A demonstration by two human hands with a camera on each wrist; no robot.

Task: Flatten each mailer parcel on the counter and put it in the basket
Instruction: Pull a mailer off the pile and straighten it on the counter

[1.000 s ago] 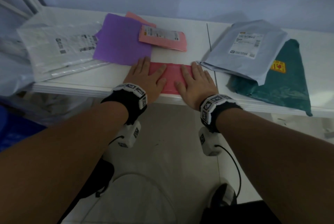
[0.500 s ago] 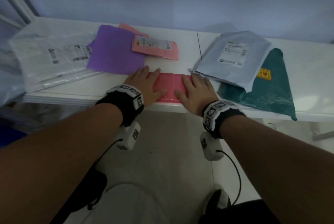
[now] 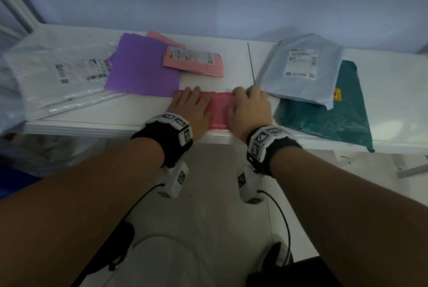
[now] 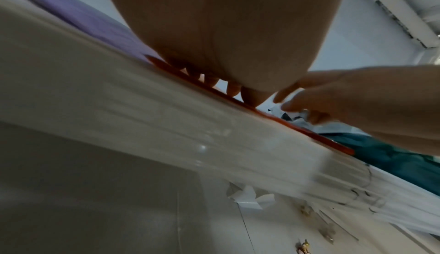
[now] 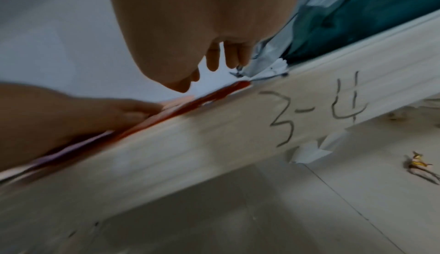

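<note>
A red mailer [image 3: 218, 110] lies flat at the counter's front edge [image 3: 92, 128]. My left hand [image 3: 188, 107] presses its left part with straight fingers. My right hand [image 3: 250, 107] presses its right part, palm down. From the left wrist view the red mailer [image 4: 309, 133] shows as a thin strip on the edge under my left hand [image 4: 214, 81]. The right wrist view shows the red mailer [image 5: 214, 96] the same way, below my right hand [image 5: 214, 58]. No basket is in view.
A purple mailer [image 3: 141, 66], pink mailers [image 3: 194, 61] and clear bags [image 3: 58, 73] lie to the left. A grey mailer [image 3: 301, 69] overlaps a green mailer [image 3: 335, 115] on the right. Paper scraps [image 5: 307, 150] lie on the floor below.
Both hands have slid farther across the red mailer toward the back of the counter, still pressing it. The mailer has stayed in place.
</note>
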